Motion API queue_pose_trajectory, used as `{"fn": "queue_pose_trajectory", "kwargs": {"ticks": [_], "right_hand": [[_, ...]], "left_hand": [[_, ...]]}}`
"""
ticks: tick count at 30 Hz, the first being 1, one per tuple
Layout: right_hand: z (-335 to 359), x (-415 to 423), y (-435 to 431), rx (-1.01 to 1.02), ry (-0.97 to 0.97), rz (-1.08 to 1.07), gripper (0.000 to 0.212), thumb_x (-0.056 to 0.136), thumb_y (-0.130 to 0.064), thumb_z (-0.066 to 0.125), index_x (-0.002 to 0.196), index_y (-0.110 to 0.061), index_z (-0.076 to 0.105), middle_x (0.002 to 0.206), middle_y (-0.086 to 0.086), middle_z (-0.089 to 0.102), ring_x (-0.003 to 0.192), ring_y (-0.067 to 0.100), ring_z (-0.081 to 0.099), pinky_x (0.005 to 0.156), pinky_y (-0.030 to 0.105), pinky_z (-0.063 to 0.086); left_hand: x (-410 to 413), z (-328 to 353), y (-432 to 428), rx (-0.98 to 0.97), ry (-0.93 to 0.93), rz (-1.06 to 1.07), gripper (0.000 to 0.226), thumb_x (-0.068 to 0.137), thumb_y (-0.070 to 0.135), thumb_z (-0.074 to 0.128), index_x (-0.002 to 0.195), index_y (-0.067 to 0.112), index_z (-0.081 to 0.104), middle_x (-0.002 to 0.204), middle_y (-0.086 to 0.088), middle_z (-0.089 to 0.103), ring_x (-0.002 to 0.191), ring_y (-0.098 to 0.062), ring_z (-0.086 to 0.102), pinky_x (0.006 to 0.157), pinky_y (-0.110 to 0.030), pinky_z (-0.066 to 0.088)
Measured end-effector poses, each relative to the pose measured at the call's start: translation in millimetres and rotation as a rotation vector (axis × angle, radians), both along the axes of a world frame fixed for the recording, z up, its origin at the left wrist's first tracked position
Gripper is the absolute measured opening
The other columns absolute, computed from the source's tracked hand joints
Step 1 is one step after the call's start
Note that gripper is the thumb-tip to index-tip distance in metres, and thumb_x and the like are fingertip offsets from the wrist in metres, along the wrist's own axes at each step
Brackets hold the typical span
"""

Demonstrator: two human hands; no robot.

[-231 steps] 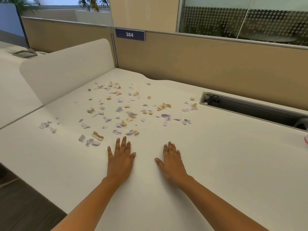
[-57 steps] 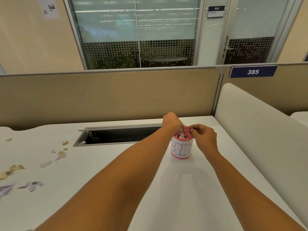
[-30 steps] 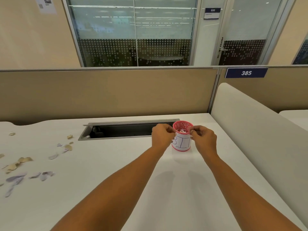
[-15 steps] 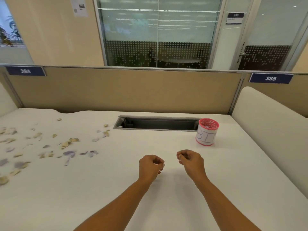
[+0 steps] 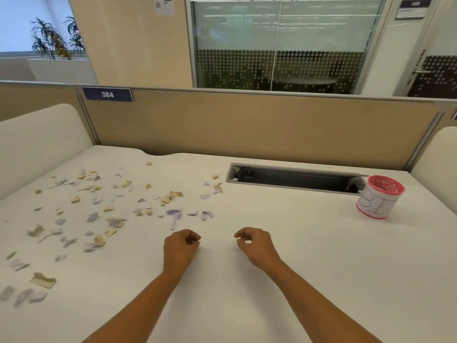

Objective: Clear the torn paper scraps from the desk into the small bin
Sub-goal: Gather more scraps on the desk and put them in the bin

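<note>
Pale tabletop [image 5: 309, 256]: your left hand [image 5: 181, 248] and right hand [image 5: 256, 245] hover with fingers curled, seemingly empty. Spread them and rake the torn lilac-and-tan paper scraps [image 5: 173, 212] left of them into one heap.

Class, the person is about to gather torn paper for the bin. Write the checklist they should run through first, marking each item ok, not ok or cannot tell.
1. Hands free: the left hand and right hand are over the desk, fingers curled, nothing seen in them: ok.
2. Desk cleared: paper scraps lie scattered over its left half: not ok.
3. Target ready: the small bin stands upright, opening upward, at the far right: ok.
4. Room left in the bin: scraps show near its rim: cannot tell.
5. No scraps in the cable slot: the nearest lie just left of it, and its inside is dark: cannot tell.
</note>
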State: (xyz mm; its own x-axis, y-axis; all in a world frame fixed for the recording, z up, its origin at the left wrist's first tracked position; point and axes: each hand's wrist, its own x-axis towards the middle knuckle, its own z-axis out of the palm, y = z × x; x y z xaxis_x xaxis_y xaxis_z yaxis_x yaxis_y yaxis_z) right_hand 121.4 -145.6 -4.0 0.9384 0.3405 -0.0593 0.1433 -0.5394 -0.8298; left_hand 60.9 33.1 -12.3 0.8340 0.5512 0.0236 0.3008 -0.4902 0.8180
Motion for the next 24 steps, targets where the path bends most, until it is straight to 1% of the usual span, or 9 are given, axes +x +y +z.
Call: {"fn": "queue_pose_trajectory", "kwargs": {"ticks": [4,5,7,10,13,16,19,22,24], "right_hand": [[-1.7,3.8,43.0,-0.067,0.015,0.014,0.026,0.089,-0.013,0.056,0.115,-0.011,0.061,0.124,0.010,0.057,0.116,0.018,0.055,0.094,0.024,0.043],[-2.6,5.4,52.5,-0.095,0.008,0.024,0.031,0.089,-0.014,0.056,0.120,-0.012,0.057,0.130,0.009,0.053,0.120,0.019,0.051,0.098,0.025,0.040],[-4.8,8.8,70.6,-0.153,-0.007,0.055,0.040,0.091,-0.017,0.054,0.130,-0.014,0.047,0.141,0.006,0.043,0.130,0.019,0.041,0.105,0.024,0.032],[-8.5,15.3,95.4,-0.262,-0.024,0.115,0.052,0.093,-0.020,0.051,0.141,-0.016,0.032,0.155,0.005,0.020,0.142,0.019,0.023,0.113,0.027,0.020],[-10.0,23.5,116.7,-0.338,-0.014,0.114,0.059,0.093,-0.023,0.051,0.145,-0.019,0.023,0.158,0.006,0.005,0.145,0.022,0.012,0.116,0.033,0.018],[-9.9,31.9,134.0,-0.393,-0.031,0.099,0.061,0.094,-0.024,0.050,0.146,-0.019,0.019,0.158,0.009,0.001,0.145,0.025,0.008,0.116,0.033,0.016],[-11.4,39.0,149.2,-0.454,-0.025,0.126,0.061,0.095,-0.023,0.047,0.147,-0.020,0.015,0.157,0.012,0.000,0.145,0.028,0.005,0.117,0.035,0.014],[-14.4,44.2,161.3,-0.522,-0.008,0.186,0.059,0.098,-0.021,0.040,0.148,-0.020,0.009,0.157,0.014,-0.002,0.145,0.031,-0.001,0.118,0.037,0.007],[-17.3,45.1,166.8,-0.565,-0.017,0.223,0.056,0.099,-0.017,0.035,0.148,-0.021,0.009,0.157,0.012,-0.001,0.145,0.031,-0.002,0.118,0.038,0.007]], "left_hand": [[2.7,-0.8,55.6,0.116,-0.013,-0.039,0.027,0.079,-0.005,0.065,0.102,0.007,0.067,0.115,-0.011,0.066,0.105,-0.026,0.061,0.092,-0.027,0.044],[5.8,-1.8,66.7,0.160,0.020,-0.088,0.035,0.080,-0.003,0.065,0.112,0.008,0.063,0.127,-0.011,0.059,0.117,-0.027,0.055,0.099,-0.030,0.040],[13.1,-4.2,85.5,0.279,0.110,-0.207,0.053,0.083,0.006,0.065,0.132,0.014,0.048,0.146,-0.008,0.040,0.137,-0.024,0.033,0.110,-0.032,0.028],[26.8,-6.3,103.4,0.334,0.217,-0.346,0.067,0.087,0.015,0.062,0.143,0.023,0.027,0.157,-0.008,0.015,0.147,-0.025,0.006,0.115,-0.036,0.018],[40.9,-7.0,111.1,0.375,0.322,-0.433,0.074,0.090,0.023,0.058,0.148,0.017,0.013,0.158,-0.010,-0.001,0.146,-0.029,-0.006,0.118,-0.039,0.009],[53.3,-5.2,117.3,0.418,0.355,-0.551,0.077,0.091,0.025,0.056,0.149,0.017,0.005,0.158,-0.010,-0.008,0.146,-0.029,-0.010,0.118,-0.039,0.005],[62.8,-4.1,125.6,0.465,0.400,-0.676,0.076,0.092,0.027,0.054,0.149,0.019,0.005,0.158,-0.009,-0.007,0.147,-0.027,-0.007,0.118,-0.038,0.004],[67.7,-7.4,131.3,0.469,0.418,-0.709,0.068,0.094,0.027,0.050,0.149,0.023,0.010,0.159,-0.004,0.001,0.147,-0.021,0.003,0.118,-0.036,0.011],[68.4,-10.8,133.4,0.482,0.371,-0.673,0.062,0.095,0.025,0.049,0.148,0.023,0.018,0.158,-0.002,0.012,0.146,-0.019,0.015,0.116,-0.033,0.018]]}}
